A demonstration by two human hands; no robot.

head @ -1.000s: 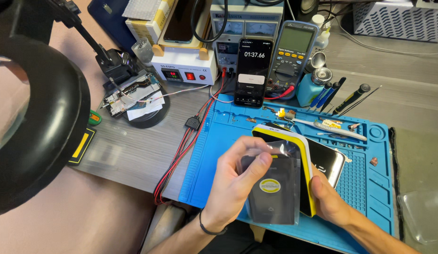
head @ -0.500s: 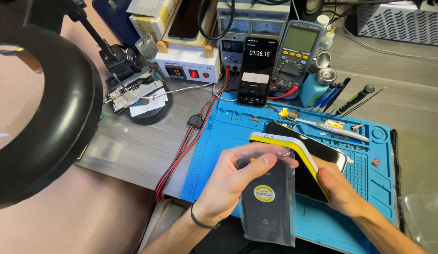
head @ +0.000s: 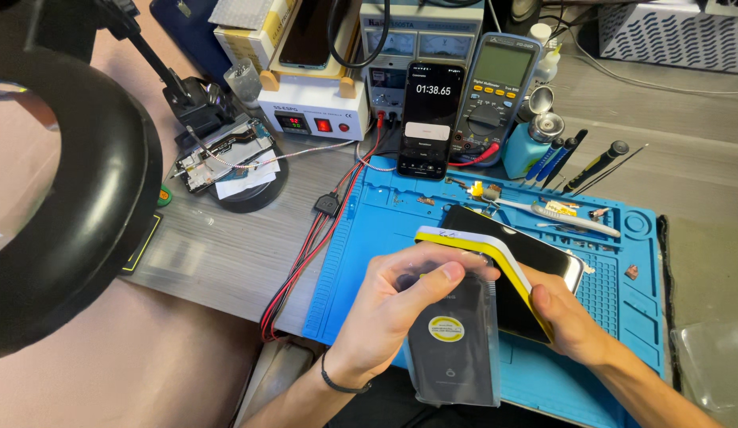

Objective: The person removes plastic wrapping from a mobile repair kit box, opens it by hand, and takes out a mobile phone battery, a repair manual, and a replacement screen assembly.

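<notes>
Hands over the blue mat, mid-surface. Left hand grip closed around a clear plastic sleeve holding a dark flat phone-shaped part with a round yellow sticker; thumb lies across the sleeve's top edge. Since a second ago the sleeve has slid lower and toward the body, drawn partly clear of the yellow-edged case, which now shows more of its rim. Judging by that, the two pieces are being separated. Right hand grip closed on the case's lower right side, with a glossy black phone lying against it. Sleeve: thin, shiny, crinkled, slightly fogged. Case: white top, yellow band, rounded corners, looks rubbery. Mat: matte, moulded with small trays. Behind it stand an upright timer phone, a grey multimeter and red and black wires.
</notes>
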